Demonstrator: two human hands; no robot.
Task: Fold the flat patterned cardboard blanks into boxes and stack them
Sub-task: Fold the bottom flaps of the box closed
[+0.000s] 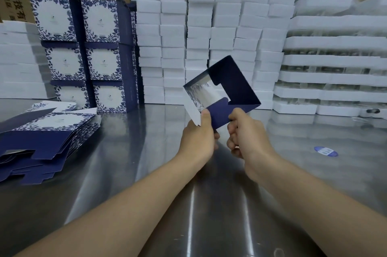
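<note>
You have six folded boxes (100, 62) showing, one half-opened blank (236, 80), one pile of flat blanks (48, 129) and one oval sticker (325, 151).

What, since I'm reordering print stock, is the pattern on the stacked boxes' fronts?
The stacked boxes show a white centre framed by dark blue leaves; head view.

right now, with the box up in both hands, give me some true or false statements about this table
1. The left hand and the right hand both grip the half-folded box above the table. True.
2. The pile of flat blanks lies on the right side of the table. False: it lies on the left side.
3. At the back left, finished boxes stand stacked beside white foam blocks. True.
4. The blue sticker is stuck on the half-folded box. False: it lies on the table at the right, apart from the box.
</note>
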